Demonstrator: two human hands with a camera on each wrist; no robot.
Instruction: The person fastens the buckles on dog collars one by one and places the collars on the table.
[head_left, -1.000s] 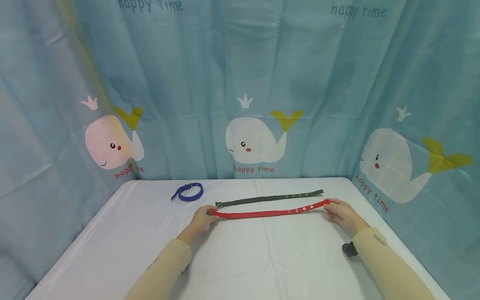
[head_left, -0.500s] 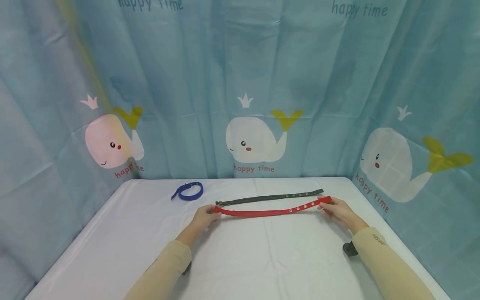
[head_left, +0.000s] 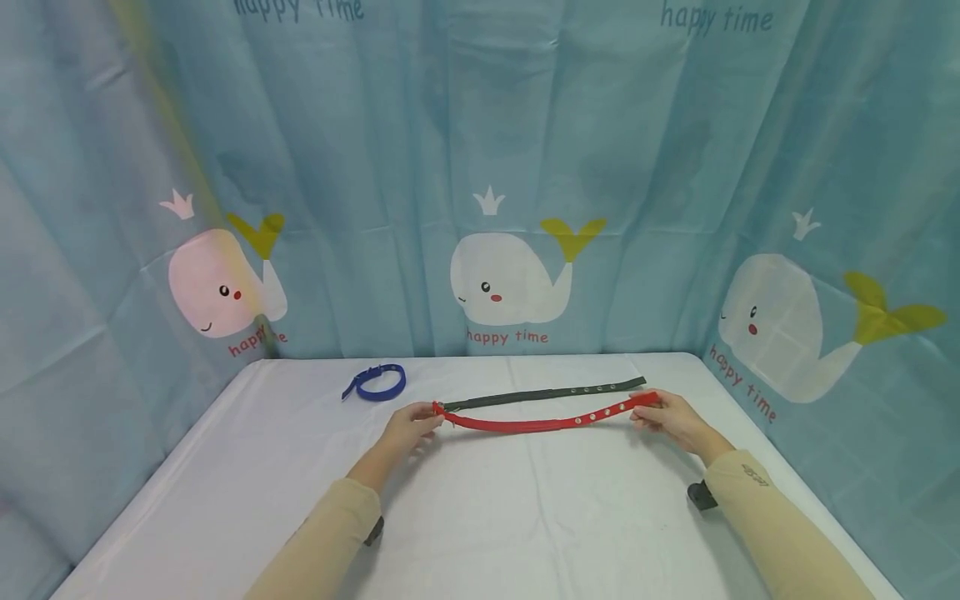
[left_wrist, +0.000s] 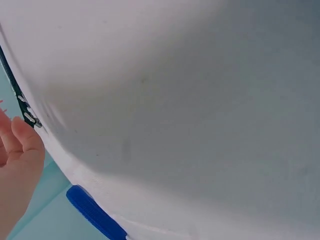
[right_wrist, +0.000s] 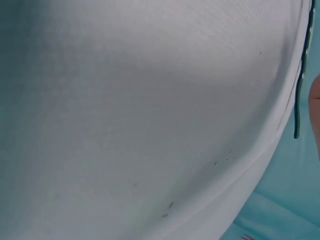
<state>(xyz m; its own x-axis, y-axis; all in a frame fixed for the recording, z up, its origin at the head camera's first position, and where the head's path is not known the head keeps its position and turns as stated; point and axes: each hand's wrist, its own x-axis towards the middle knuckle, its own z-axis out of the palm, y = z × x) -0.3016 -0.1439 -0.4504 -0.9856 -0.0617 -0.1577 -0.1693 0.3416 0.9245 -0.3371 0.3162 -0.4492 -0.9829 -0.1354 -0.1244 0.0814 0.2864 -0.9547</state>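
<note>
A red collar with metal eyelets near its right end stretches between both hands, its middle sagging in a shallow curve. My left hand pinches its left end, where a small metal ring hangs. At the other end, my right hand pinches the strap's tip between thumb and fingers. Just behind it lies a dark green collar, laid out straight with eyelets to the right. Only part of the left hand shows in the left wrist view; in the right wrist view, only a sliver of the right hand appears.
A blue collar, buckled into a loop, lies at the back left of the white-covered table. Blue curtains with whale prints hang behind the table and along its sides.
The left hand has moved slightly right and up, the right hand slightly left. The red collar's ends have risen and its middle sags more. The green and blue collars stay put.
</note>
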